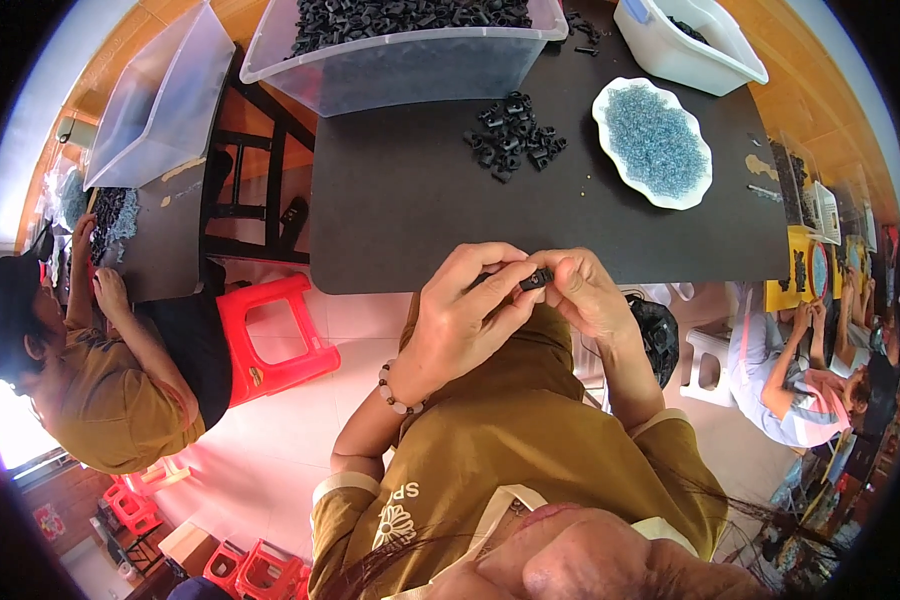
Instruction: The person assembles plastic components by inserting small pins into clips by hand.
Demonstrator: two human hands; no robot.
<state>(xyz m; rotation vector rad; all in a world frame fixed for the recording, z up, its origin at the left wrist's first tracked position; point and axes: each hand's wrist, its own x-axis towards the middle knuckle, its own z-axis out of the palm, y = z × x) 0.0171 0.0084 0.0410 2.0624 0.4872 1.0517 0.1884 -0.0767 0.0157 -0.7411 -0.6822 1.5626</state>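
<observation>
My left hand (475, 310) pinches a small black plastic part (536, 279) just past the table's near edge. My right hand (592, 296) closes on the other end of the same part, thumb and forefinger pressed together. The fingers cover most of it, and whatever else they may hold is too small to see. Farther in on the table lies a loose heap of similar black parts (513, 137). To its right, a white scalloped plate (701, 180) bears many tiny blue-grey pieces (655, 140).
A dark table (400, 210) carries a large clear bin (410, 75) full of black parts and a white tub (705, 62). A red stool (320, 355) stands left. Co-workers sit at tables on both sides. One tiny bit (584, 192) lies near the plate.
</observation>
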